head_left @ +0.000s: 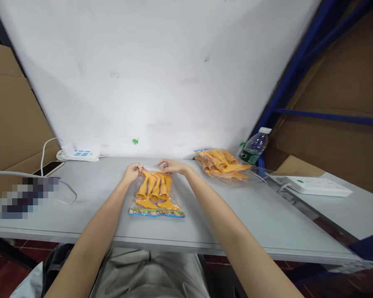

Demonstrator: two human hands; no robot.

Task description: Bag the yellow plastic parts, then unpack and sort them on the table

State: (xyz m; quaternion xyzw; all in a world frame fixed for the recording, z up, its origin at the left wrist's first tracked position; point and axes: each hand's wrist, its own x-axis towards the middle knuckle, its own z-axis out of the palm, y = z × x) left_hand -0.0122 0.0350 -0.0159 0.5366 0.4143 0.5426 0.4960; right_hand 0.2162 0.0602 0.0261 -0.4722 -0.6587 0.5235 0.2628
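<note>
A clear plastic bag (155, 194) with several orange toy pieces inside lies flat on the grey table (236, 215), its colourful printed strip toward me. My left hand (132, 171) is closed in a pinch on the bag's far left corner. My right hand (172, 166) rests on the bag's far edge, its fingers pressed together on the plastic. Both forearms reach out from the bottom of the view.
A pile of the same orange-filled bags (224, 163) lies at the back right beside a water bottle (255, 145). A white power strip (81, 155) with a cable and a phone (49, 168) sit back left. Another power strip (317, 186) lies right. Cardboard flanks both sides.
</note>
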